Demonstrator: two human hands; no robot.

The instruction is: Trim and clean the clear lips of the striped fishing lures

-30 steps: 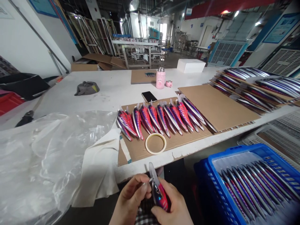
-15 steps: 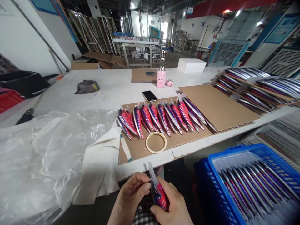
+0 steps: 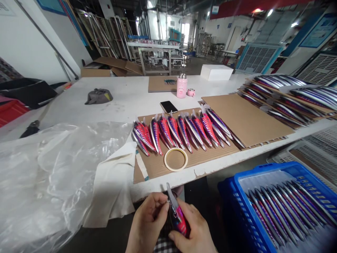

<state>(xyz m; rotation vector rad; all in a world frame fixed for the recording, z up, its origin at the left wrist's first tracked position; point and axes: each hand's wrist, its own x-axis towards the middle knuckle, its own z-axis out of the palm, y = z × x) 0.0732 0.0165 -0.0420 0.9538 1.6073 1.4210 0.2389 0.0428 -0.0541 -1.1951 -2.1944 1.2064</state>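
A pink and dark fishing lure with a clear lip is held in front of the table edge, lip pointing up. My right hand wraps round its body. At the lure's head, by the base of the lip, my left hand pinches with thumb and forefinger; what lies between those fingertips is too small to make out. On a cardboard sheet beyond my hands lie several similar lures in a row. A roll of masking tape rests at the sheet's near edge.
At right stands a blue crate holding several lures. Stacked cardboard layers of lures sit at the table's right. Plastic sheeting and a white cloth cover the left. Farther back are a phone, a pink bottle and a white box.
My left hand has shifted slightly right and its fingers have closed in nearer the lure's head. The right hand keeps its hold, and the lure has barely moved.
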